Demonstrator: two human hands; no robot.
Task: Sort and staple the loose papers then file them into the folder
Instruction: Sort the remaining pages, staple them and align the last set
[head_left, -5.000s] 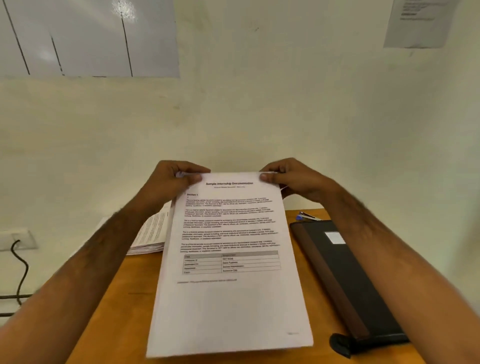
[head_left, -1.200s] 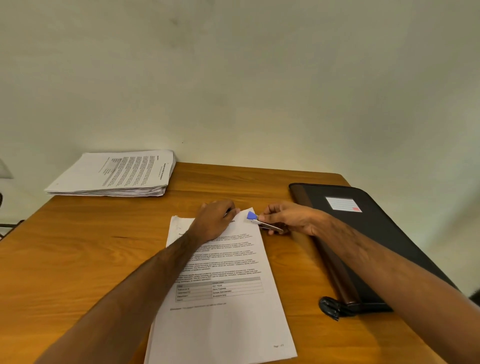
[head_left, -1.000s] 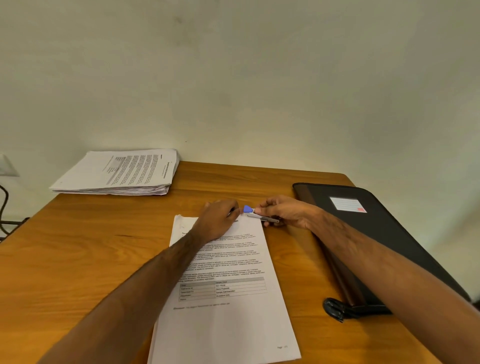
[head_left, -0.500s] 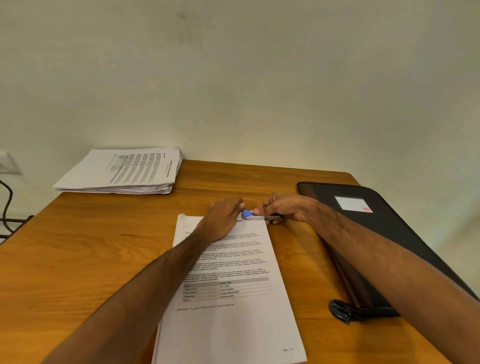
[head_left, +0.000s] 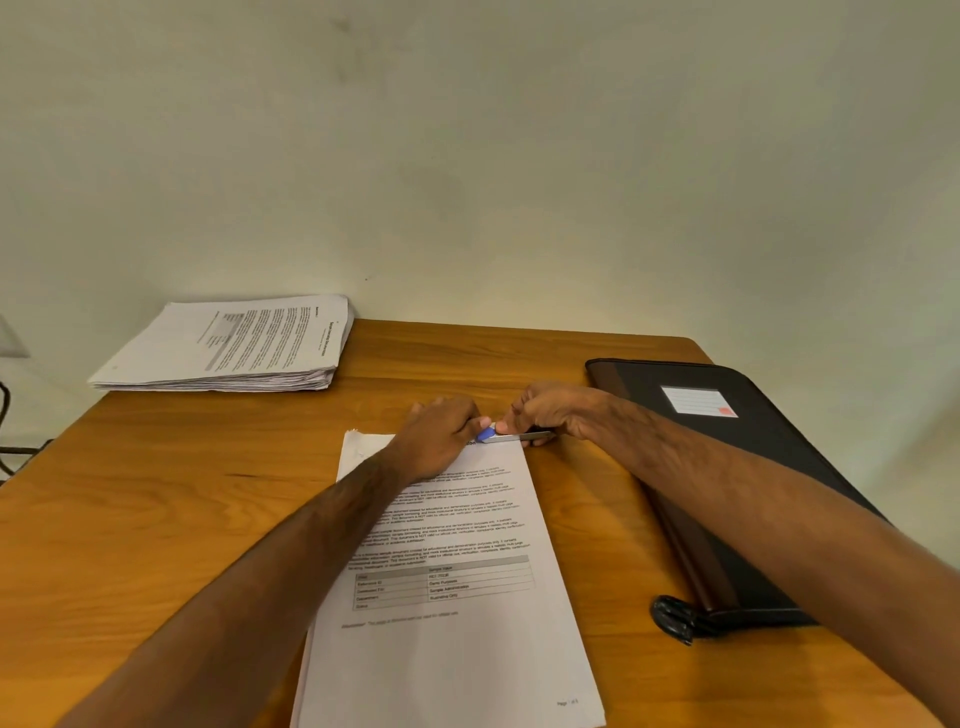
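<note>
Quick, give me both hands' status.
Left hand: flat, pressing the paper set.
Right hand: closed on the stapler at the set's top edge.

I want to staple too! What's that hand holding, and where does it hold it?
The right hand pinches a small stapler by its rear half; its blue tip sits at the paper set's top edge.

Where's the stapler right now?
The stapler is in the right hand, at the far right corner of the sheets mid-table, beside the left hand and left of the black folder.
</note>
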